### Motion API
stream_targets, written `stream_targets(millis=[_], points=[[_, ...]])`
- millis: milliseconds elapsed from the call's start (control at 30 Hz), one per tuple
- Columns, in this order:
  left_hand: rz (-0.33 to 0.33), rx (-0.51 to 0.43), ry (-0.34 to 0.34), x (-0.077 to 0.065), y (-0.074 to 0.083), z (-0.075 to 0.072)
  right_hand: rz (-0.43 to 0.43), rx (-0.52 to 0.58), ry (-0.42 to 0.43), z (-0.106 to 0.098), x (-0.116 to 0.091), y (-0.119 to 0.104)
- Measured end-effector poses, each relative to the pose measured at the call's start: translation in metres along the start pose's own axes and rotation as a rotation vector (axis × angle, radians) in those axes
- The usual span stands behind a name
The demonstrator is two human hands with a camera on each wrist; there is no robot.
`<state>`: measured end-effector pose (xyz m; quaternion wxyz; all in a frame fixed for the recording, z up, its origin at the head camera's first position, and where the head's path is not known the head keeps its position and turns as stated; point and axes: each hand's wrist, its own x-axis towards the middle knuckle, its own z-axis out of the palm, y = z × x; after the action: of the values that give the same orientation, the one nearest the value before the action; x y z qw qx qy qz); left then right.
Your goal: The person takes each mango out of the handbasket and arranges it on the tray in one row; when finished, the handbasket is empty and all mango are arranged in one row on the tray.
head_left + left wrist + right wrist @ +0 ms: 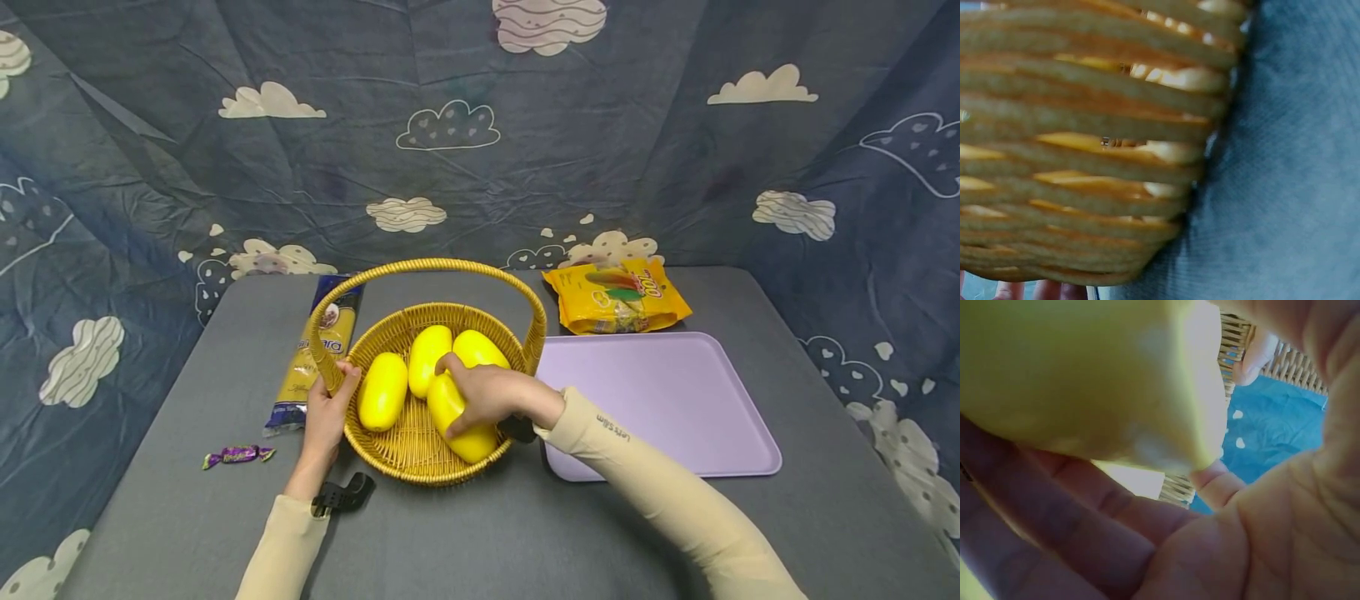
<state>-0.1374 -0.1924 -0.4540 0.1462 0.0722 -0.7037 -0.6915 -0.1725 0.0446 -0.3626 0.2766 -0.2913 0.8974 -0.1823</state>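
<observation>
- Cream sleeves (652, 492) nearest camera; right one printed "Let's Slim". Black strap (345, 493) at left wrist.
- Right hand (491, 393): grip clamped on yellow fruit (471, 442), thumb and fingers round it. Fruit sits within basket, near right side; can't tell if it touches the bottom.
- Left hand (327, 412): grip clamped on wicker basket (442, 481) at its left side, by the handle base.
- Basket holds four yellow fruits counting the gripped one: one at left (383, 392), two toward the far side (430, 354) (480, 348).
- Long packet (296, 375), blue and yellow, left of basket, partly behind handle; lettering upside down, partly covered, not fully readable.
- Yellow bag (618, 296) beyond tray; number upside down, looks like "100"; fruit picture on front.
- Candy (238, 454) in purple wrapper, left of left hand; lettering too small to read.
- Lilac tray (660, 400) right of basket; right forearm passes over its near-left part.
- Gray worktop (450, 550) under everything; cloud-print cloth (450, 183) behind.
- Left wrist view: mostly basket weave, fingertips at bottom edge.
</observation>
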Motion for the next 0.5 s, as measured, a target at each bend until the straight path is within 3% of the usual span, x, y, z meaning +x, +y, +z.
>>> stream_targets(millis=[500], points=[[0.004, -0.007, 0.014, 0.0003, -0.0001, 0.0010, -0.117, 0.157, 0.054, -0.0014, -0.0039, 0.0079]])
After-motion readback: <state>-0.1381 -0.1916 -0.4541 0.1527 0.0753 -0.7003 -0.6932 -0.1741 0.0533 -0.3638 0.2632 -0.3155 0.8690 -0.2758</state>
